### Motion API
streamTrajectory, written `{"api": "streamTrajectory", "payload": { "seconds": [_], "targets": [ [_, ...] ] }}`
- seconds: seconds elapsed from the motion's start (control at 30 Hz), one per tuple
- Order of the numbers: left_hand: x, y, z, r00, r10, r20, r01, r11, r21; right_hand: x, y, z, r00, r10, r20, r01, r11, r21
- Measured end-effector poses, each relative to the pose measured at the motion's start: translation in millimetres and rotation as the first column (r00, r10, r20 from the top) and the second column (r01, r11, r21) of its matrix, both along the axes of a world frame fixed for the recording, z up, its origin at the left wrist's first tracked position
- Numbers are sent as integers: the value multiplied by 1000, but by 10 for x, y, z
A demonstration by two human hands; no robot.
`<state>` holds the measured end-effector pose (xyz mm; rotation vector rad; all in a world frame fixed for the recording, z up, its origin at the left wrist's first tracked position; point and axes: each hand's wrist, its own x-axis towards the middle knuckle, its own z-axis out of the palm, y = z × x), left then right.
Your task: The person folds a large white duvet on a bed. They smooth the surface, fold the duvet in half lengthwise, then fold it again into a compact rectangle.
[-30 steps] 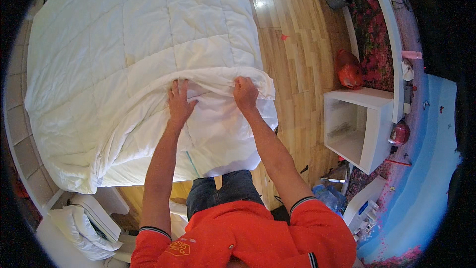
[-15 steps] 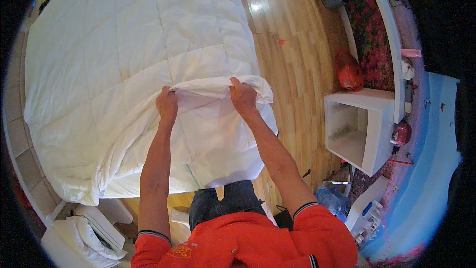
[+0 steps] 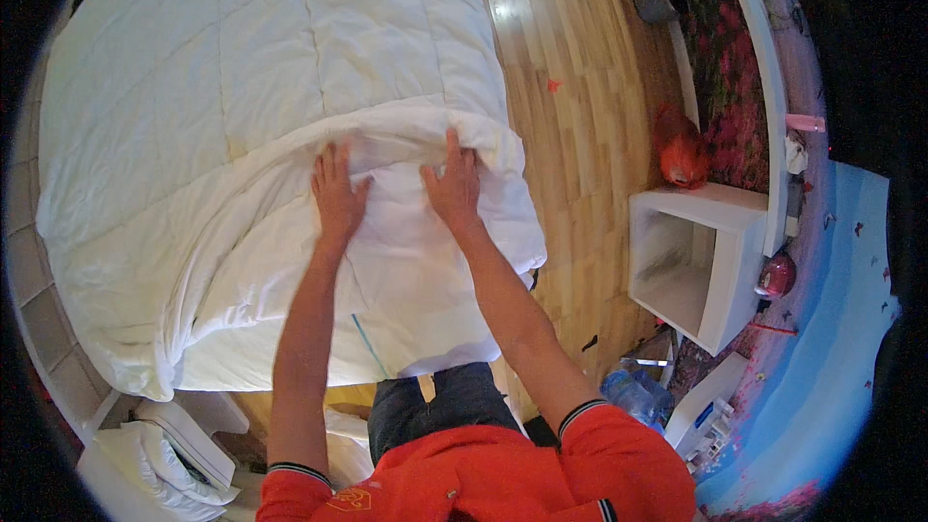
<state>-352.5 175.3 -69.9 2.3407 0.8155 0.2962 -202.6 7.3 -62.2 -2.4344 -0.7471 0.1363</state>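
A white quilted duvet [image 3: 261,68] covers the bed, its near edge turned back in a thick fold that curves down to the front left corner. Just below that fold, my left hand [image 3: 338,193] rests with fingers spread, partly blurred at the tips. Beside it on the right, my right hand [image 3: 454,179] is spread too, its fingertips against the folded edge. Neither hand grips the cloth. Between my forearms lies the white bedding [image 3: 406,290] on the near part of the bed, with a thin teal line [image 3: 369,343] near its front edge.
Wooden flooring [image 3: 570,145] runs along the bed's right side. Beyond it stand a white open box cabinet [image 3: 701,266], a red bag [image 3: 682,157] and a grey bin [image 3: 657,5]. Clear plastic bottles [image 3: 638,394] sit at the lower right; folded white bedding [image 3: 159,464] lies at the lower left.
Both hands have let go of the duvet's edge and opened out flat. The folded edge now lies slightly farther up the bed, and its right end hangs lower.
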Motion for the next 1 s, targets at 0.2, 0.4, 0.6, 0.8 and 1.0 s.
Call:
{"api": "streamTrajectory", "payload": {
  "seconds": [0.2, 0.4, 0.6, 0.8, 1.0],
  "targets": [
    [140, -258, 168, 915, 45, -400, -33, 999, 38, 281, -128, -36, 981, 155, 113, -165, 982, 86],
    [514, -68, 202, 962, -102, -252, 138, 982, 128, 318, 52, 220, 968, 124, 216, -158, 977, 145],
    [1035, 88, 168, 865, -73, -496, 117, 991, 59, -204, 45, -197, 989, 133, 68, -116, 969, -216],
    [496, 174, 14, 957, -44, -288, 97, 980, 173, -148, 146, -425, 967, 255, -1, -241, 912, -331],
    [-1614, -525, 284, 808, 374, -455, -259, 920, 296, -172, 14, -367, 973, 203, 108, -167, 946, -277]
  ]
}}
